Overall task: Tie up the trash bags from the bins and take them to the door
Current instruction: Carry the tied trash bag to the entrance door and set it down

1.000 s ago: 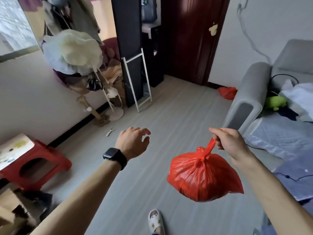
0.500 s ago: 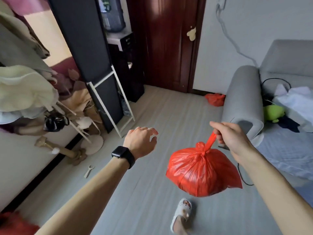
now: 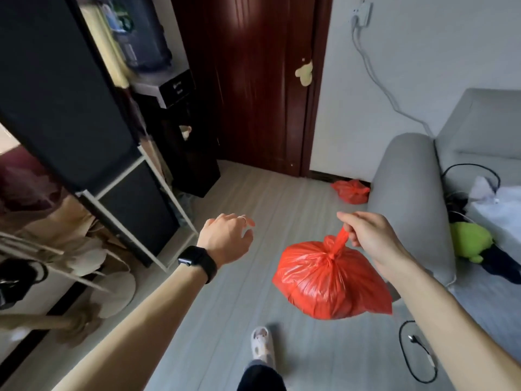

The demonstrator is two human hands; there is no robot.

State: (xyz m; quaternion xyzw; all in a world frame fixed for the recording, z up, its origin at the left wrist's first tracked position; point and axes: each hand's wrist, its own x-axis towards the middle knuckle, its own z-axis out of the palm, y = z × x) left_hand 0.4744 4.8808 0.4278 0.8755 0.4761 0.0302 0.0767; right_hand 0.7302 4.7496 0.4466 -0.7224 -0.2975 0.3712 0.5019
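A full red trash bag (image 3: 329, 280), knotted at the top, hangs in the air from my right hand (image 3: 366, 232), which pinches the twisted plastic above the knot. My left hand (image 3: 227, 238) floats to the left of the bag with loosely curled fingers and holds nothing; a black watch sits on its wrist. A second tied red bag (image 3: 351, 191) lies on the floor beside the dark red wooden door (image 3: 262, 88), at the foot of the sofa arm.
A grey sofa (image 3: 408, 198) with clothes and a green plush toy (image 3: 469, 241) lines the right side. A black shelf unit (image 3: 70, 108) and a white metal frame (image 3: 169, 198) stand on the left. A black cable (image 3: 408, 359) loops on the floor. My slippered foot (image 3: 262, 344) steps forward.
I have walked toward the door, which now looks larger and closer. The bag on the floor is nearer. Both hands keep the same pose, the bag still hanging from my right hand.
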